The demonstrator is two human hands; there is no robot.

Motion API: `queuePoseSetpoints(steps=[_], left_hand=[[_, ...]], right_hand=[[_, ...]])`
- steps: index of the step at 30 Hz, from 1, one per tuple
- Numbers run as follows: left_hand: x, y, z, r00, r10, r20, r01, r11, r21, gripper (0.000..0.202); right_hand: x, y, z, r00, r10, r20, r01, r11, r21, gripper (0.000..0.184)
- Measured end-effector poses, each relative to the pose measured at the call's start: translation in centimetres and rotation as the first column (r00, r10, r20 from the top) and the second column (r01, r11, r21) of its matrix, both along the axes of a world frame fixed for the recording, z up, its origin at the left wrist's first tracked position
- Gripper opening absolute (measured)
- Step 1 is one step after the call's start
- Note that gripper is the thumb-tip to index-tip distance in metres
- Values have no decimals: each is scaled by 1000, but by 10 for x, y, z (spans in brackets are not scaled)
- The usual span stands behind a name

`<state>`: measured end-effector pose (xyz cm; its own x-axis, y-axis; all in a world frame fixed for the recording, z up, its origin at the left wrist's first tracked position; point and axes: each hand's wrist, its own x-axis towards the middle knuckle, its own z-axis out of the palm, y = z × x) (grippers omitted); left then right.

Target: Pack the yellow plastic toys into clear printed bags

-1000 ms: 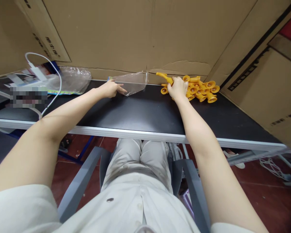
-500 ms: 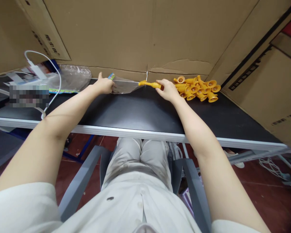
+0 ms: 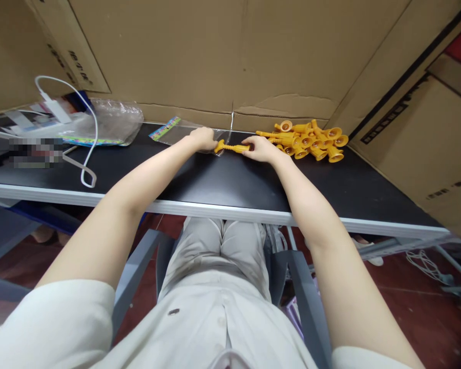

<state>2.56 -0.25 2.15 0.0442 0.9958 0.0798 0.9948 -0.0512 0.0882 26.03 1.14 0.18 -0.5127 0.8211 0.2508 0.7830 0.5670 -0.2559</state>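
My right hand (image 3: 262, 149) grips one end of a yellow plastic horn-shaped toy (image 3: 236, 148) with a ribbed stem, held low over the table. Its other end points left, to the mouth of a clear plastic bag (image 3: 176, 134) with a colourful printed header. Closed fingers of my left hand (image 3: 203, 139) pinch the bag's open edge, close against the toy's left end. Whether the tip is inside the film is hard to tell. Just right of my right hand lies a pile of similar yellow toys (image 3: 311, 139) with flared ends.
More clear bags (image 3: 115, 123) lie at the left with a white cable (image 3: 96, 128) looping over them. Cardboard (image 3: 230, 56) walls the back and the right side. The black table (image 3: 215, 182) has a metal front edge (image 3: 223, 209).
My left hand has moved right, from the bag's header to its mouth by the toy. The header now lies on the table. My right hand stays on the toy, slightly lower.
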Motion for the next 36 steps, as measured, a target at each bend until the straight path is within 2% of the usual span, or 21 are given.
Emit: queuePoseSetpoints(steps=[6,11,15,18,21,24,26,28,31,34,36], left_hand=[[7,-1,-2,997,-32,-75,29,999,-33,48],[8,-5,-5,982,-156,-107,169,978,126,46],[19,-11,-10,949,-316,-5,310,928,206,38],[22,-8,-10,913,-393,108,359,901,245,34],[5,3,-5,924,-316,213,262,932,249,36],[-32,14,-3,926,-72,372,-14,974,225,42],[-59,17,-8,881,86,465,-204,957,208,48],[-82,17,-17,833,182,522,-306,938,162,52],[-100,19,-33,756,182,629,-297,951,82,40],[-104,27,-43,664,149,733,-267,963,46,27],[-101,31,-44,680,93,728,-204,977,66,26]], right_hand=[[-4,-8,7,997,-48,52,52,996,-73,43],[-9,-7,4,998,-33,-48,32,999,-40,37],[-19,-8,1,985,13,-173,-11,1000,12,38],[-24,-9,-2,975,29,-219,-33,999,-17,37],[-25,-10,-4,979,19,-205,-34,997,-70,37],[-25,-10,-4,980,6,-201,-35,990,-138,38],[-26,-11,-2,976,2,-220,-46,980,-195,40],[-29,-13,0,973,1,-232,-56,972,-228,40],[-37,-15,4,970,-13,-243,-51,966,-254,34],[-45,-13,7,965,-24,-259,-53,957,-284,27],[-49,-9,9,966,-12,-257,-63,957,-282,23]])
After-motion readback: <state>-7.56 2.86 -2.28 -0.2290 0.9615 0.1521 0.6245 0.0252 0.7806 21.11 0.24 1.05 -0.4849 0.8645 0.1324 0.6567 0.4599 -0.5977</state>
